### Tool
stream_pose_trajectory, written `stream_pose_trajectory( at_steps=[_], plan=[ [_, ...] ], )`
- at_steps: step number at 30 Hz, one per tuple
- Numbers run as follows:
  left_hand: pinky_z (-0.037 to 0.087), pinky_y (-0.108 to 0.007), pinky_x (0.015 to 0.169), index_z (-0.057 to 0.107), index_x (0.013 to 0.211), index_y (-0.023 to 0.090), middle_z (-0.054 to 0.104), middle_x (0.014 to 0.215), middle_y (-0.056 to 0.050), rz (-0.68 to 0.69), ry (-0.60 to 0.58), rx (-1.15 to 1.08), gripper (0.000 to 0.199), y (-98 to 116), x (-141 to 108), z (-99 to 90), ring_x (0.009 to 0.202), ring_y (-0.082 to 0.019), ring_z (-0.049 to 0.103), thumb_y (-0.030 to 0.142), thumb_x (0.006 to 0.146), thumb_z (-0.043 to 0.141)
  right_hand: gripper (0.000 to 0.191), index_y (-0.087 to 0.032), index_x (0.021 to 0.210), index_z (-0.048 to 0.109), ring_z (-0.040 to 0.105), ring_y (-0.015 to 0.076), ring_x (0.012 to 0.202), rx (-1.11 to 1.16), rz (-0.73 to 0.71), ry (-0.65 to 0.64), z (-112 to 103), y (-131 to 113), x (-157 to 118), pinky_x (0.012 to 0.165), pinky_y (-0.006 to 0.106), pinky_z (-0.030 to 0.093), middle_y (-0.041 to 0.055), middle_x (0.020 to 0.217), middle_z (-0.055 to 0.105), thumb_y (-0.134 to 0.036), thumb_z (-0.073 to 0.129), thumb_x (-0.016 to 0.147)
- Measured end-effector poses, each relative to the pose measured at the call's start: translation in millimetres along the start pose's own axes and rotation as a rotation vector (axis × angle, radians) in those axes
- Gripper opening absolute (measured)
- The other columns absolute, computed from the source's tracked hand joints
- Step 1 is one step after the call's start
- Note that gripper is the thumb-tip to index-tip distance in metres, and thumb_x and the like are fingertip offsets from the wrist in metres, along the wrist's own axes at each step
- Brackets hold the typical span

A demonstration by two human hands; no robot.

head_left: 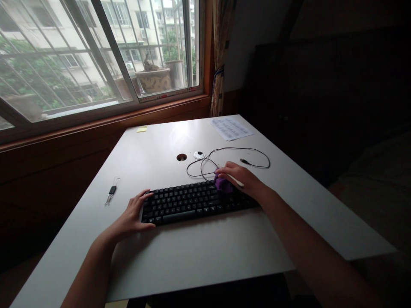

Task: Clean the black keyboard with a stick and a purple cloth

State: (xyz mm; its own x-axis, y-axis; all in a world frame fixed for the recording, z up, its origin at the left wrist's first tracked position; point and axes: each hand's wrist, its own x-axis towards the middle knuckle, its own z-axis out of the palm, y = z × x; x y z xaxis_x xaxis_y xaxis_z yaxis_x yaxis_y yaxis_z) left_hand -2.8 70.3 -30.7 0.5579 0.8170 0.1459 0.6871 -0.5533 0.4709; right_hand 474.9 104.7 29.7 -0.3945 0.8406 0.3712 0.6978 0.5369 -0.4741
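Observation:
A black keyboard [183, 202] lies flat on the white table. My left hand [136, 211] grips its left end, with the thumb at the near corner and the fingers at the far corner. Over the right part of the keys, my right hand [239, 173] is closed on the pale handle of a small duster. The duster's soft purple head [224, 184] rests against the keys. Some of the keyboard's right end is hidden under the right hand and forearm.
The keyboard's black cable [229, 148] loops behind it to a USB plug [245, 161]. A wire keycap puller [112, 190] lies left. Farther back are a cable hole [181, 158], its round white cover [199, 155], printed sheets [231, 128] and yellow sticky notes [141, 128].

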Motion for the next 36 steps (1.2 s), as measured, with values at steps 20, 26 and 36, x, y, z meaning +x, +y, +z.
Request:
stream_pose_trajectory(
  at_steps=[20,26,36],
  plan=[
    [0.037,-0.062,0.116,0.030,0.154,0.035,0.028,0.162,-0.012,-0.003,0.016,0.009,0.092,-2.9,-0.8,0.5,0.146,-0.040,0.032,0.052,0.079,0.082,0.020,-0.023,0.108,0.075,0.064,0.0169,0.084,-0.276,0.057,-0.121,14.0,25.8,-9.4,0.076,0.027,0.047,0.0050,0.099,0.065,-0.032,0.064,0.095],
    [0.037,-0.064,0.116,0.029,0.153,0.036,0.028,0.162,-0.013,0.000,0.006,0.007,0.092,-1.5,-0.3,-0.5,0.146,-0.041,0.032,0.051,0.080,0.082,0.016,-0.021,0.093,0.076,0.062,0.0179,0.083,-0.359,0.069,-0.116,12.8,12.9,-4.7,0.073,0.028,0.044,0.0058,0.095,0.065,-0.023,0.060,0.096],
    [0.036,-0.066,0.116,0.029,0.154,0.035,0.026,0.163,-0.013,-0.012,0.003,-0.002,0.092,1.6,-0.6,-0.9,0.146,-0.041,0.031,0.049,0.080,0.082,0.021,-0.019,0.099,0.074,0.064,0.0208,0.084,-0.359,0.156,0.164,-38.5,38.6,-27.8,0.075,0.031,0.049,0.0081,0.094,0.065,-0.029,0.056,0.099]
  ],
)
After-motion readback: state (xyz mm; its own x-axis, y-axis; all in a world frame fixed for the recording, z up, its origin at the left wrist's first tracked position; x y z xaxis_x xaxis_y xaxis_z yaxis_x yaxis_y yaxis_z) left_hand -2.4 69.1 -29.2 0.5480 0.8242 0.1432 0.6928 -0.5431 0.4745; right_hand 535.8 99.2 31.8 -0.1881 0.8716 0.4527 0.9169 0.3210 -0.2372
